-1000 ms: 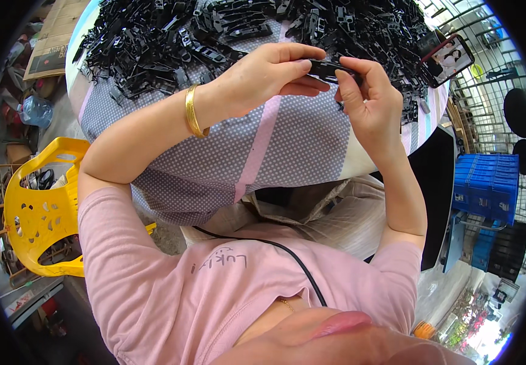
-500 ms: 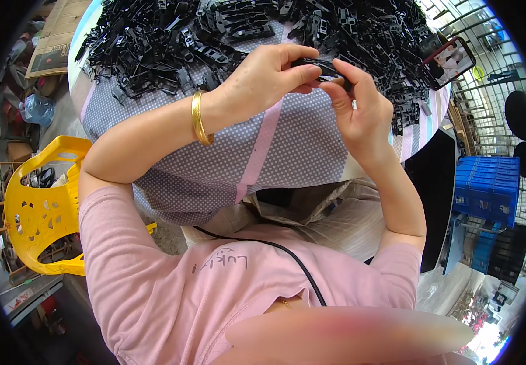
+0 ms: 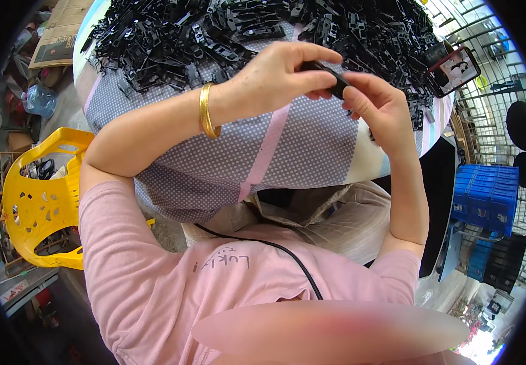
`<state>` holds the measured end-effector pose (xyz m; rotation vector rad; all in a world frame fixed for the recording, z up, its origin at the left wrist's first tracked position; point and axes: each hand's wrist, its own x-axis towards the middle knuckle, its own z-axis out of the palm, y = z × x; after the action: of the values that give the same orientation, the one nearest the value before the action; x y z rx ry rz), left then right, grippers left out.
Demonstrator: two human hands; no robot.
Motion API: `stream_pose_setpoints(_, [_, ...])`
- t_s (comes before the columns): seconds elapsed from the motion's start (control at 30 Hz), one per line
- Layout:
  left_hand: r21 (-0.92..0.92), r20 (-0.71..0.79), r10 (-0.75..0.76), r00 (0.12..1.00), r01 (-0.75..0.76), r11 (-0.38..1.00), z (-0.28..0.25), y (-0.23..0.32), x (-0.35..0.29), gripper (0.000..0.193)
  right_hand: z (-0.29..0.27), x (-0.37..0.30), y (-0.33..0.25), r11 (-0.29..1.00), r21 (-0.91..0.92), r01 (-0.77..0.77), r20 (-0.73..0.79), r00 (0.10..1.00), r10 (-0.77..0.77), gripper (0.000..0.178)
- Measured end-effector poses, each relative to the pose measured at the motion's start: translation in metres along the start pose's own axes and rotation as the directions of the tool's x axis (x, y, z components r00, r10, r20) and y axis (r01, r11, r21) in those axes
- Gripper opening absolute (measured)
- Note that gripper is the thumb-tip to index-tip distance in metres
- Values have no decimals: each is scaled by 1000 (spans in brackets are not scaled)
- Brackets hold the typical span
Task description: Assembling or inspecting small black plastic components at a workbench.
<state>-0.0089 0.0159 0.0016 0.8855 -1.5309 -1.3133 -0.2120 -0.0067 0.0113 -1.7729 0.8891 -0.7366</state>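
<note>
From my remote seat I judge the work on one small black piece (image 3: 339,87) to be midway: it is up between the two hands over the near edge of the heaps, not laid down, while a great many black parts (image 3: 171,45) lie loose across the far side of the table, jumbled to the left and to the right. The heaps look much alike to me, so I count none of them as finished; what I can vouch for is this single piece in handling. The left hand (image 3: 275,72) comes in from the left and has its thumb on the near side of the piece and its index finger stretched along the far side, the gap narrow and filled by the piece, the other fingers curled beneath. The right hand (image 3: 379,108) meets the piece's right end with thumb and index fingertips drawn close together; the fingers hide the contact, so I can't tell whether they pinch that end or merely touch it. Below both hands spreads the dotted grey tablecloth (image 3: 311,143), crossed by a pink stripe, and at the table's far right a phone (image 3: 459,72) stands tilted beside the right-hand heap.
</note>
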Motion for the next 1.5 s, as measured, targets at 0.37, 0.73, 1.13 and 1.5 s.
stream_pose_setpoints(0.37, [-24,151,66,986,-63,998,-5,2,7,32,-10,-11,-8,991,-85,102,-30,994,-105,20])
stream_pose_setpoints(0.73, [918,355,619,701,-386,-89,-69,-29,38,16,-32,-35,-38,847,-435,306,687,721,93,25])
stream_pose_setpoints(1.13, [517,-155,-125,980,188,835,-20,42,17,39,-22,22,21,394,-891,225,-19,849,-528,20])
stream_pose_setpoints(1.5, [-115,40,-256,966,259,959,-15,3,8,32,-18,31,14,518,-814,264,-67,843,-534,13])
